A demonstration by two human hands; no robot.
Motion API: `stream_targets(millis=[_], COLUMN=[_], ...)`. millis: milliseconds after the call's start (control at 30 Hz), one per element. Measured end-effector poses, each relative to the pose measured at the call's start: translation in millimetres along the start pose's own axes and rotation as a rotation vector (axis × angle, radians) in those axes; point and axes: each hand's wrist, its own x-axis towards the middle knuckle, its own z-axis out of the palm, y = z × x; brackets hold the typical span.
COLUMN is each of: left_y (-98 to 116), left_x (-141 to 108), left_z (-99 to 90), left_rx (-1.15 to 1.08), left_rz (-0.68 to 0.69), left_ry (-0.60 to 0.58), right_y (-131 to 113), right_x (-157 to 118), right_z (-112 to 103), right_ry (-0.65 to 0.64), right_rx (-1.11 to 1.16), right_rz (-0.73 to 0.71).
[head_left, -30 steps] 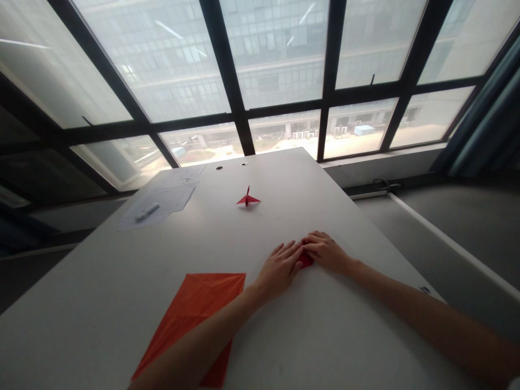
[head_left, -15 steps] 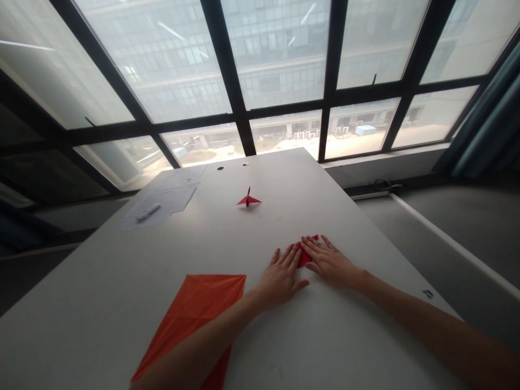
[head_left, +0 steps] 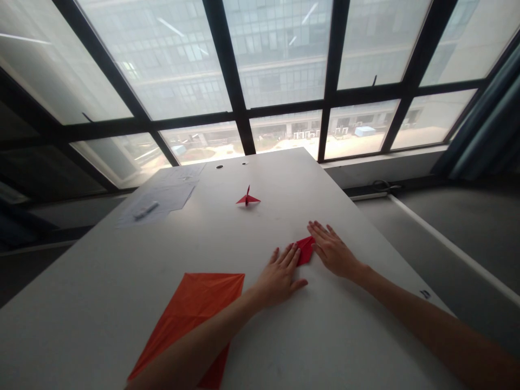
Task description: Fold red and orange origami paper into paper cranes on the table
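A small folded red paper [head_left: 305, 251] lies flat on the white table [head_left: 252, 238]. The spread fingers of my left hand [head_left: 280, 276] rest on its left part. My right hand [head_left: 335, 252] lies open at the paper's right edge, fingers pointing up and to the left, and its fingertips reach past the paper. Farther back stands a red folded paper figure [head_left: 247, 200] with two side points and one upright point. An orange creased sheet [head_left: 199, 298] lies at the lower left, partly hidden under my left forearm.
White papers [head_left: 162, 200] lie at the table's far left with a pale marker-like object [head_left: 146, 210] on them. Two round holes are near the far edge. A small dark mark [head_left: 424, 294] is by the right edge; windows stand behind.
My right hand has slid up and to the right off the top of the red paper, uncovering more of it. My left hand has stayed in place on the paper.
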Motion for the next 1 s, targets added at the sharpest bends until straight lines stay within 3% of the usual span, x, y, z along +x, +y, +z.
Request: stream_targets(millis=[67, 133, 267, 367, 467, 567, 667, 1000], left_y=[-2.3, -8.5, -23.9, -21.7, -6.1, 6.9, 8.8, 17.2], left_x=[0.8, 3.1, 8.0, 7.4, 4.4, 2.0, 1.1, -0.4], left_z=[1.8, 3.7, -1.1, -11.0, -14.7, -9.2, -4.6, -14.6], left_rx=[-0.032, -0.065, -0.083, -0.074, -0.090, -0.060, -0.006, -0.039], left_rz=[-0.003, -0.087, -0.382, -0.376, -0.171, -0.081, -0.064, -0.036], left_ry=[0.020, 0.080, 0.302, 0.401, 0.318, 0.212, 0.151, 0.158], right_y=[-7.2, -11.3, -18.4, -29.7, -42.4, -48.6, -46.3, -35.3], right_x=[-0.6, -2.2, -4.8, -6.1, -7.3, -7.4, -6.1, -7.2], right_z=[1.5, 4.1, 0.0, -11.3, -21.5, -26.8, -27.5, -17.7], right_ry=[-0.112, -0.173, -0.130, -0.090, -0.085, -0.069, -0.073, -0.160], right_rx=[0.035, 0.032, -0.040, -0.111, -0.174, -0.206, -0.185, 0.001], right_rz=[-0.109, -0.102, 0.020, 0.094, 0.123, 0.130, 0.132, 0.330])
